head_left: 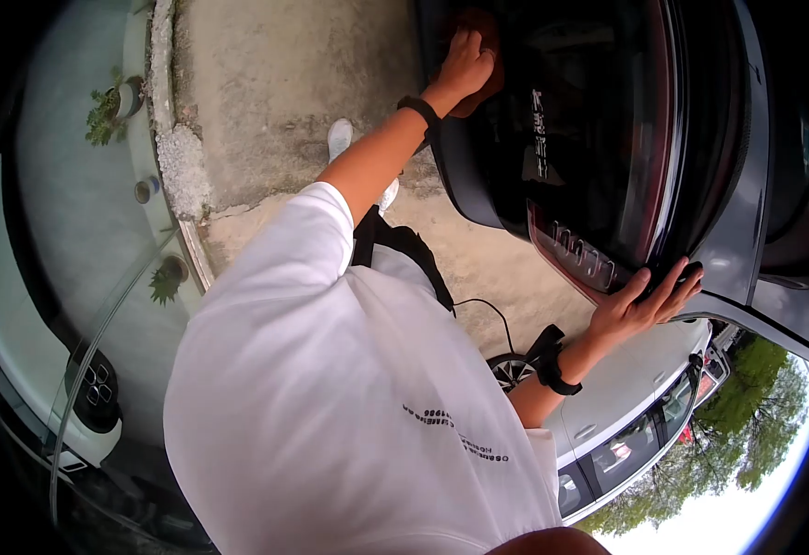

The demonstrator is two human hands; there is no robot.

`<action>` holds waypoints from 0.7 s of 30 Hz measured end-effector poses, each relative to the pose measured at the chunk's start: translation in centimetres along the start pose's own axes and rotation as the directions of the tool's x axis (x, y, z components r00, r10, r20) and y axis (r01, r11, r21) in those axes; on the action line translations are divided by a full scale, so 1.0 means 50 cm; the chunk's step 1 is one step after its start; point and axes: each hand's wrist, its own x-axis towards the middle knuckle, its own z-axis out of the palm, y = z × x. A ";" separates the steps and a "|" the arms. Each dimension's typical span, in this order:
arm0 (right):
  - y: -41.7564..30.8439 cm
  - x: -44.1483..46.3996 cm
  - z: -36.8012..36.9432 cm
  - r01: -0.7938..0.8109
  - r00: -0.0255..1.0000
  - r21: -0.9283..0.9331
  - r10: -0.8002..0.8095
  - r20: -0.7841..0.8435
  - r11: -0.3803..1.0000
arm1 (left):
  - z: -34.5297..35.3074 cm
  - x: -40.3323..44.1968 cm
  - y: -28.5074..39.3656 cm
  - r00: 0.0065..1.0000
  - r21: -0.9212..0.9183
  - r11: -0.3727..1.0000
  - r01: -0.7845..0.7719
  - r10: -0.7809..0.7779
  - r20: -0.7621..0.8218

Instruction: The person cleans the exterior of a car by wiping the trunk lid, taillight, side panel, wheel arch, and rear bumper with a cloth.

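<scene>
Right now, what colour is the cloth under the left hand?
The cloth is brown; head view.

Bright daylight, washed-out sky (747, 495) at lower right, strong fisheye bending, black vignetted corners.

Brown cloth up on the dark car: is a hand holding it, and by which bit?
Yes, the left hand holds the brown cloth, gripping it around the middle; its edges show past the fingers.

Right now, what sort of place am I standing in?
It looks like a driveway or parking area, though I can't tell which: there's a dark car right in front of you, a pale car nearby, and concrete paving underfoot.
</scene>
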 end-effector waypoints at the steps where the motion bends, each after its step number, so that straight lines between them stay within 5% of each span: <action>1: 0.003 -0.002 0.006 -0.003 1.000 -0.015 0.004 0.012 1.000 | -0.008 0.040 -0.026 0.989 0.113 0.986 -0.121 0.129 -0.071; 2: 0.007 -0.003 0.014 -0.001 1.000 -0.028 0.000 -0.032 1.000 | -0.003 0.085 -0.057 0.956 0.230 0.946 -0.230 0.264 -0.128; 4: 0.008 -0.007 0.028 -0.001 0.999 -0.049 -0.002 -0.047 0.999 | 0.041 0.170 -0.141 0.938 0.278 0.931 -0.237 0.294 -0.184; 8: 0.000 -0.003 0.023 -0.009 0.997 -0.038 0.006 -0.081 0.999 | -0.028 0.117 -0.043 0.961 0.122 0.953 -0.276 0.278 0.003; 14: 0.002 -0.001 0.008 0.009 1.000 0.075 -0.006 -0.029 0.997 | 0.011 -0.139 0.051 0.982 0.405 0.912 0.062 -0.127 0.137; 17: 0.002 -0.009 0.012 0.026 0.999 0.075 -0.025 -0.021 0.997 | 0.066 -0.294 0.090 0.908 0.074 0.928 0.366 -0.373 0.192; 21: 0.000 -0.010 0.026 0.044 0.995 0.097 -0.035 -0.089 0.994 | 0.136 -0.426 0.068 0.876 -0.004 0.891 0.455 -0.446 0.185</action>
